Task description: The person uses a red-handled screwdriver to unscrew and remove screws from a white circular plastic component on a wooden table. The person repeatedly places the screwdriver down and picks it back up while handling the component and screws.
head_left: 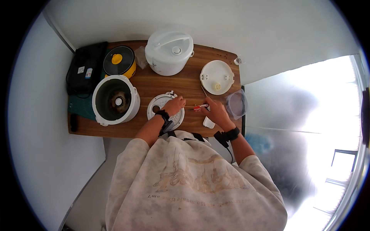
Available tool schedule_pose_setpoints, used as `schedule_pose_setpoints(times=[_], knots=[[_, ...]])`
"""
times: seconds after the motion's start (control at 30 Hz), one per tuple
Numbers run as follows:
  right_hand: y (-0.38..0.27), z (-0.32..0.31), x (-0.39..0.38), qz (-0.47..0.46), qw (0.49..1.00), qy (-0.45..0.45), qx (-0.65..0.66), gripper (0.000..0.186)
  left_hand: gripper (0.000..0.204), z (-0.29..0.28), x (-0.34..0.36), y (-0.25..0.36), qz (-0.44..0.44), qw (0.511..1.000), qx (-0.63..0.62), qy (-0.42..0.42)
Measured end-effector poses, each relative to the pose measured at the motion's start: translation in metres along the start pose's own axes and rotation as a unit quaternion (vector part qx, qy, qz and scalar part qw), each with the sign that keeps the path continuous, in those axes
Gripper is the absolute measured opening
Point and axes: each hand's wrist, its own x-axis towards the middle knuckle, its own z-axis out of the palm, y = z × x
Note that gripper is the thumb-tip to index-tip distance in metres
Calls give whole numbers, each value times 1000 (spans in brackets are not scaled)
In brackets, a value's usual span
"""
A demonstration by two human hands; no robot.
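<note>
My left hand (174, 105) is over a round white lid part (155, 101) with a dark round hole. Its fingers are curled together; what they pinch, if anything, is too small to tell. To its right, my right hand (216, 113) is closed on a small red-and-white item (198, 108) lying low over the table, its kind unclear. A thin metal rod-like tool (204, 91) lies just beyond my right fingers. Near my right wrist rests a small white plastic piece (208, 123). Beyond it sits a round white cover (216, 71) with a cream-coloured round part inside.
On the wooden table (150, 84) stand an open white cooker body (133, 104) at left, a white lidded rice cooker (166, 57) at the back and a yellow pot (129, 63). A black bag (86, 69) fills the far left corner; a clear plastic tub (236, 104) stands at the right edge.
</note>
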Motion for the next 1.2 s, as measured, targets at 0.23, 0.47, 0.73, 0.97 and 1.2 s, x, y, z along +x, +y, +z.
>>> schedule_pose_setpoints(times=[0.23,0.47,0.73,0.97,1.2], knots=[[-2,-7,-1,22,1000,-11,3,26,15,-18,-17,1,-71,994,-2,-87],[-2,-2,-4,14,1000,3,13,22,14,-7,-51,-28,-33,983,-68,-165],[-9,-1,-5,25,1000,-12,14,22,19,-3,-74,-28,-72,979,-148,-120],[-10,3,-9,17,998,-52,43,29,20,-8,-78,-31,-68,994,-78,-43],[-12,18,-6,4,999,6,36,28,46,-24,-59,-7,-173,972,130,87]])
